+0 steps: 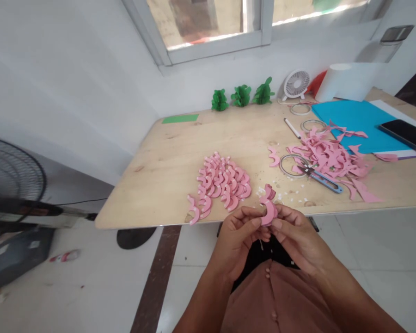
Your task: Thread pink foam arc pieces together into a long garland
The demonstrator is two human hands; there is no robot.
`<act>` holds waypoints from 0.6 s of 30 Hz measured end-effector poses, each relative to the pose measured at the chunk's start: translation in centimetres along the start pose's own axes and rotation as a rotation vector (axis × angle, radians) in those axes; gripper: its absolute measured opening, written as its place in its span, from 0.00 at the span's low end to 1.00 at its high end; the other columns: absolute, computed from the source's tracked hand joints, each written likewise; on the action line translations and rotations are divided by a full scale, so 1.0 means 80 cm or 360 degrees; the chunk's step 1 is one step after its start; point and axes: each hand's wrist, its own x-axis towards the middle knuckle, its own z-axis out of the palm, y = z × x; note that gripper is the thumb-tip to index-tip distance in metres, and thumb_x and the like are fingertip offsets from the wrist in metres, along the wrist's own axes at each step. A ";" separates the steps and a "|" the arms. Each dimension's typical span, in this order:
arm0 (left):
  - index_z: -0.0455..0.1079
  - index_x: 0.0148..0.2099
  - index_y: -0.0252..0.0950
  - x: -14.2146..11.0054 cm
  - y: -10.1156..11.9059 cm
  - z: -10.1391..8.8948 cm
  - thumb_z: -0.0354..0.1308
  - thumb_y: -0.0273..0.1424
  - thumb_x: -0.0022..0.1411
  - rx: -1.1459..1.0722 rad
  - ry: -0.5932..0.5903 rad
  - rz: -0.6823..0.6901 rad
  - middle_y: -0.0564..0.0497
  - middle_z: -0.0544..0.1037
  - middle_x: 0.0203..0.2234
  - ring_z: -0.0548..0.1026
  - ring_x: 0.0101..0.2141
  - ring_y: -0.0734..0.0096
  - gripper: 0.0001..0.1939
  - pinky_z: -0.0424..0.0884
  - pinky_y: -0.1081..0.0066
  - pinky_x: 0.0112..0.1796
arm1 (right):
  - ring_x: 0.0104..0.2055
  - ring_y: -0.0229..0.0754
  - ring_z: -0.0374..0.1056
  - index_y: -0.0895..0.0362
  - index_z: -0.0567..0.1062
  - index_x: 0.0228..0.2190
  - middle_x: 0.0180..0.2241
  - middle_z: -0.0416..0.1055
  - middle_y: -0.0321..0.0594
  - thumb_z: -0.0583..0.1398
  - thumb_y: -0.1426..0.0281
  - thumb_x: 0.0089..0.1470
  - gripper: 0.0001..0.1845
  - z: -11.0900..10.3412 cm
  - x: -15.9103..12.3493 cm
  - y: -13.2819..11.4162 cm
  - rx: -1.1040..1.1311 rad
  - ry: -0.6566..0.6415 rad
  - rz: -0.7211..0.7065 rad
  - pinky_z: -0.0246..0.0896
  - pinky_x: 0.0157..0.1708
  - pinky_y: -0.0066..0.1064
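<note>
Your left hand point(241, 226) and right hand point(294, 229) pinch the pink paper arc point(269, 212) at the front edge of the table point(149, 180); it should be light, bendable, easily creased; hold its outer rim.

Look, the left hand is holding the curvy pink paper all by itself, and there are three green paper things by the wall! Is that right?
Not quite: the left hand isn't alone. The head view shows the right hand holding the curved pink paper too. The three green paper decorations are indeed by the wall.
</note>
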 end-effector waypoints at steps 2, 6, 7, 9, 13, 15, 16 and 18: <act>0.70 0.35 0.32 0.000 0.001 -0.001 0.60 0.24 0.54 -0.0006 -0.0018 -0.0023 0.51 0.75 0.22 0.73 0.24 0.77 0.05 0.69 0.75 0.29 | 0.25 0.35 0.63 0.57 0.77 0.31 0.25 0.70 0.35 0.66 0.71 0.45 0.07 0.000 0.000 0.001 0.0006 -0.0001 0.0002 0.60 0.28 0.28; 0.70 0.35 0.32 0.001 0.002 -0.002 0.60 0.24 0.54 -0.0017 -0.0060 -0.0063 0.51 0.75 0.22 0.73 0.24 0.76 0.04 0.69 0.75 0.29 | 0.25 0.35 0.63 0.56 0.77 0.31 0.25 0.71 0.35 0.67 0.70 0.44 0.08 0.002 0.001 0.000 -0.0012 0.0022 0.0008 0.60 0.27 0.28; 0.70 0.35 0.32 0.001 0.003 -0.002 0.60 0.24 0.54 -0.0020 -0.0068 -0.0069 0.51 0.75 0.22 0.73 0.24 0.76 0.04 0.69 0.75 0.29 | 0.25 0.35 0.62 0.56 0.77 0.31 0.25 0.71 0.35 0.67 0.70 0.44 0.09 0.002 0.001 0.000 -0.0018 0.0021 0.0010 0.60 0.27 0.28; 0.70 0.35 0.31 0.002 0.003 -0.002 0.60 0.24 0.54 -0.0029 -0.0078 -0.0072 0.51 0.75 0.22 0.73 0.24 0.76 0.05 0.69 0.75 0.29 | 0.25 0.36 0.62 0.56 0.77 0.32 0.24 0.70 0.35 0.67 0.69 0.44 0.09 0.002 0.001 0.000 -0.0027 0.0004 0.0007 0.60 0.27 0.28; 0.69 0.34 0.32 0.001 0.003 -0.002 0.60 0.24 0.53 -0.0031 -0.0090 -0.0070 0.51 0.75 0.22 0.73 0.23 0.76 0.04 0.69 0.75 0.28 | 0.24 0.36 0.62 0.56 0.77 0.30 0.23 0.70 0.35 0.67 0.68 0.44 0.08 0.004 0.001 -0.001 -0.0036 -0.0036 -0.0008 0.60 0.26 0.28; 0.69 0.33 0.32 0.001 0.003 -0.001 0.61 0.25 0.53 -0.0003 -0.0073 -0.0025 0.52 0.75 0.22 0.73 0.23 0.76 0.04 0.69 0.75 0.29 | 0.25 0.36 0.62 0.57 0.77 0.29 0.24 0.69 0.35 0.66 0.68 0.45 0.07 0.004 0.001 -0.003 -0.0057 -0.0038 -0.0024 0.60 0.27 0.28; 0.69 0.33 0.33 0.001 0.003 -0.002 0.61 0.25 0.53 0.0027 -0.0058 0.0014 0.52 0.75 0.22 0.73 0.24 0.76 0.04 0.69 0.75 0.29 | 0.26 0.36 0.62 0.57 0.77 0.29 0.24 0.69 0.35 0.66 0.68 0.45 0.07 0.005 0.001 -0.004 -0.0071 -0.0033 -0.0032 0.60 0.28 0.28; 0.69 0.33 0.33 0.002 0.003 -0.002 0.61 0.25 0.53 0.0125 -0.0015 0.0123 0.52 0.75 0.23 0.73 0.24 0.76 0.04 0.69 0.74 0.30 | 0.27 0.36 0.62 0.57 0.77 0.30 0.25 0.70 0.35 0.65 0.68 0.47 0.06 0.005 0.001 -0.006 -0.0107 -0.0015 -0.0047 0.59 0.30 0.28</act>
